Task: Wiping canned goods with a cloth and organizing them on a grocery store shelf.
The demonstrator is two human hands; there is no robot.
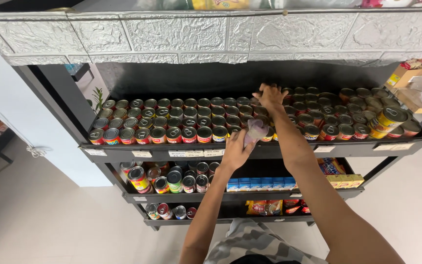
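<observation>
A dark shelf (260, 149) carries many rows of ring-pull cans (172, 120) with red and yellow labels. My right hand (269, 96) reaches to the back of the shelf, fingers closed over the top of a can among the rear rows. My left hand (238, 149) is at the shelf's front edge and grips a small crumpled pale cloth (257, 130), pressed against the front cans. Whether the right hand lifts its can is not clear.
A yellow can (389, 119) lies tilted at the right end beside cardboard boxes (413, 83). Lower shelves hold more cans (172, 178), blue cartons (260, 184) and snack packets (264, 207). A grey textured panel (181, 34) overhangs the shelf. White wall at left, pale floor below.
</observation>
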